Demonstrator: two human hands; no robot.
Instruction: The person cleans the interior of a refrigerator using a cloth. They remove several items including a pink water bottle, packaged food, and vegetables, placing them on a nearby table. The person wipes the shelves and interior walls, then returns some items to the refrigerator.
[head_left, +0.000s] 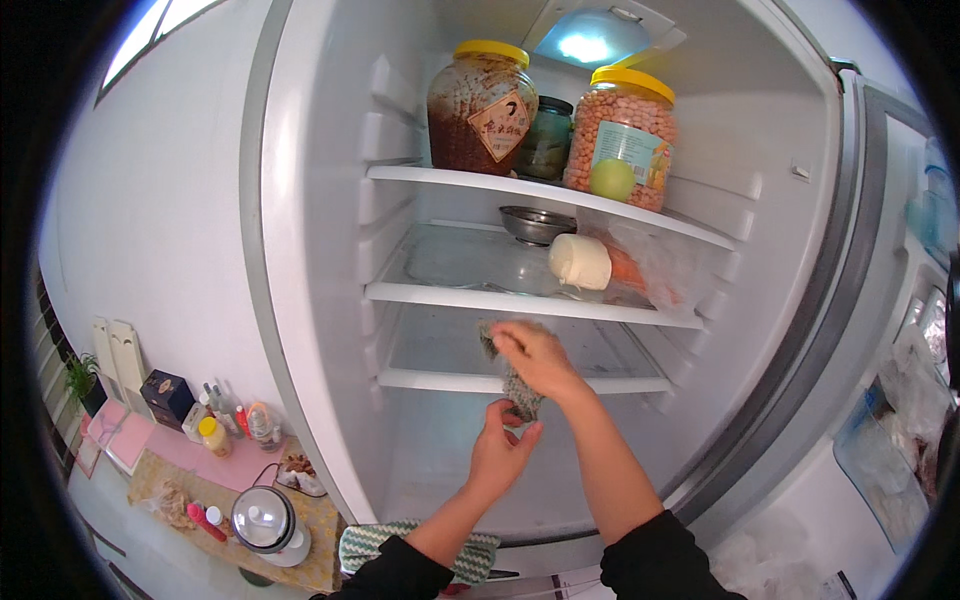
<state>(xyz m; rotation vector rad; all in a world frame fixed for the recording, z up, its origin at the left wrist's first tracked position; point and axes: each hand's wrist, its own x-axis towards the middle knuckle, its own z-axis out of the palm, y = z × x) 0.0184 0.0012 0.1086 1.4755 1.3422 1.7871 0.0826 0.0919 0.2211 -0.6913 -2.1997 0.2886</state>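
A patterned cloth (523, 391) hangs between my hands in front of the lowest glass shelf (450, 377) of an open fridge. My right hand (536, 358) grips its upper part. Below it, my left hand (504, 450) has its thumb and fingers apart near the cloth's lower end; whether it touches the cloth is unclear. On the middle shelf (450, 295) are a metal bowl (536, 223), a thick white root vegetable piece (580, 262) and carrots in a plastic bag (630, 271).
The top shelf holds a jar of dark red sauce (480, 112), a dark-lidded jar (546, 139), a jar of peanuts (622, 135) and a green round fruit (612, 179). A zigzag-striped cloth (474, 556) lies at the fridge's lower edge. The open door (795, 480) is right; a side table (180, 547) stands left.
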